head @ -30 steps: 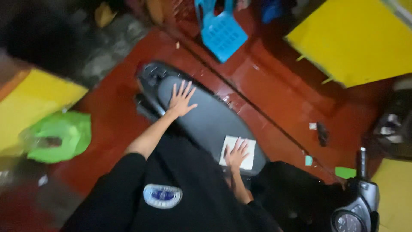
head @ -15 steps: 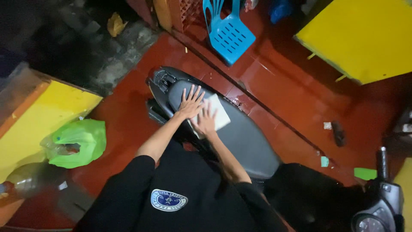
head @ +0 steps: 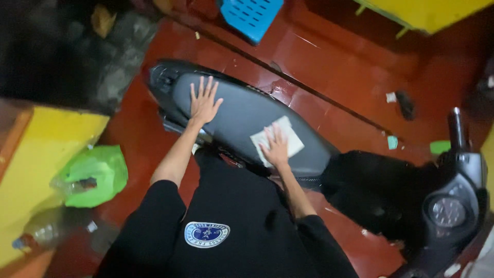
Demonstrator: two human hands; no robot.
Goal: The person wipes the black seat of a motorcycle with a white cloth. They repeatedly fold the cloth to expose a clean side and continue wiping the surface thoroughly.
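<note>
Head view, looking straight down, shows one person in a black shirt bent over the one scooter, whose dark seat runs from upper left to lower right across a red floor. Left hand lies flat near the rear end of the seat, fingers spread wide, holding nothing, only pressing down. Right hand rests, fingers flat, on the one pale cloth, which lies on the seat toward its front end, well apart from the left hand; the cloth is pinned under the palm, not bunched in a fist. Judging by how things lie, wiping of the seat looks to be under way: the surface between the two hands looks even and dull, but the light is too poor to tell which parts are clean and which are left. Beyond the right hand stand the dashboard and one handlebar end. Outward of the left hand lie one green plastic bag and a yellow board; above the seat, one blue plastic stool.
</note>
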